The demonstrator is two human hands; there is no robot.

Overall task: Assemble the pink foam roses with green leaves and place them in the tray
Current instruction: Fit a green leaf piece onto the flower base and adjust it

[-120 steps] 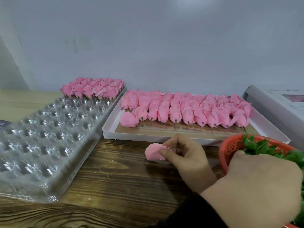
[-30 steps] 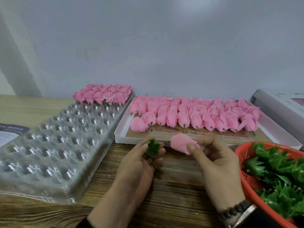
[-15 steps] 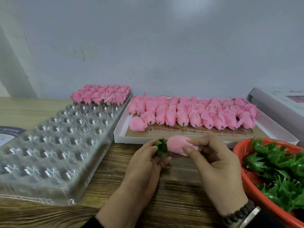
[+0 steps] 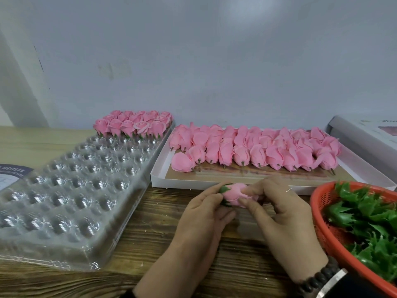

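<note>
Wooden counter (image 4: 137, 244) runs along a pale wall, and above its middle both hands meet on one rose (image 4: 235, 195): the left hand (image 4: 206, 214) pinches the leaf (image 4: 224, 188) at its base, the right hand (image 4: 281, 214) pinches the petals. Left lies the clear tray (image 4: 71, 179) with finished roses (image 4: 133, 124) at its far end; behind, a box (image 4: 160, 177) of bare roses (image 4: 257, 149); right, a red basket (image 4: 322, 224) of leaves (image 4: 369, 220).

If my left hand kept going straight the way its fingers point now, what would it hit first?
The left hand points up and away, gripping the leaf end of the pink rose. Going straight on, it would probably first meet the near wall of the white box holding loose roses, though depth is hard to judge.
</note>
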